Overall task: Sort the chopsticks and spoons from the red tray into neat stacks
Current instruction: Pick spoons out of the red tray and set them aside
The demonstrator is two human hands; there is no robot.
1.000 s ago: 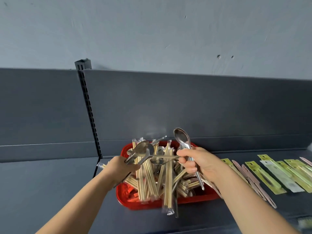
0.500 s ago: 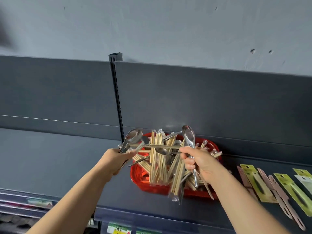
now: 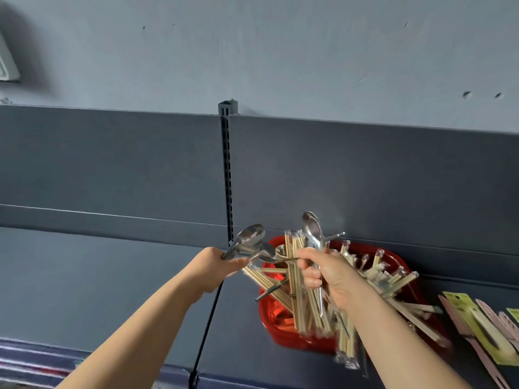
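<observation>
- In the left grip (image 3: pixel 213 266), clenched: the left bunch of spoons (image 3: pixel 250 237), fanned, bowls up, held by the handles just left of the red tray (image 3: pixel 270 329) and above the shelf (image 3: pixel 112 290).
- In the right grip (image 3: pixel 334 276), likewise clenched: the right bunch of spoons (image 3: pixel 312 228), bowls up, handles running down through the fist, over the tray's middle.
- Between the two, one thin handle bridging from the left bunch toward the right fingers; impossible to tell which grip carries it.
- Inside the tray: a tangled heap of wrapped chopsticks (image 3: pixel 297 293), several sleeves poking past the near rim and the right rim.
- Among them, near the tray's left wall: one dark-handled utensil (image 3: pixel 269 293), kind unclear.
- Right of the tray, flat on the shelf: carded packets (image 3: pixel 477 321) in green and pink, laid side by side, seemingly no part of the sort.
- Nowhere around the tray any finished stack of spoons or chopsticks in view.
- Judged from that, early going: spoons partly gathered in hand, none set down, chopsticks not yet drawn out as a group.
- Left to do, by the look of it: pulling any remaining spoons from the heap, then laying both kinds in tidy stacks beside the tray.
</observation>
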